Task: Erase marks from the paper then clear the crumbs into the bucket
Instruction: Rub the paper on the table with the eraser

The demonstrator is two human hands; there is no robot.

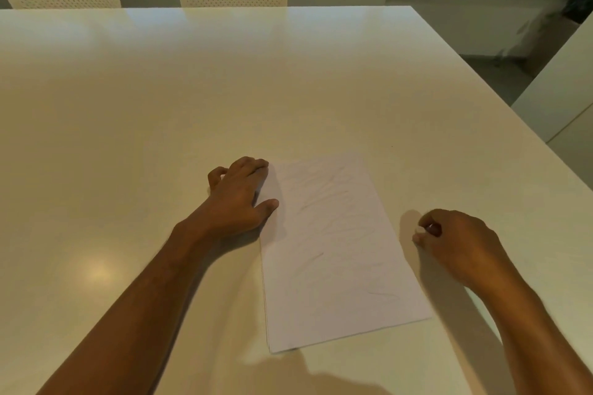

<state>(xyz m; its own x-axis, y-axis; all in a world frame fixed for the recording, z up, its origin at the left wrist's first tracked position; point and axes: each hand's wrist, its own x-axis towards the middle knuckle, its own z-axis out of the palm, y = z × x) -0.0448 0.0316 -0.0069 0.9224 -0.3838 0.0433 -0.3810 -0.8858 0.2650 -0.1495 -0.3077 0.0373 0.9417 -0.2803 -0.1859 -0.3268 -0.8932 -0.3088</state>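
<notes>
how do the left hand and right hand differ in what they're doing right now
The left hand lies on the paper's far left corner with fingers mostly flat, while the right hand sits off the paper to its right. The left hand holds nothing; the right hand's curled fingers pinch a small white eraser. Both are low over the table.

Both forearms are bare from the lower frame edge up to the wrists, with no sleeve cuff in view. The left hand (pixel 239 199) and right hand (pixel 455 244) are bare too, ungloved, wrists unadorned.
</notes>
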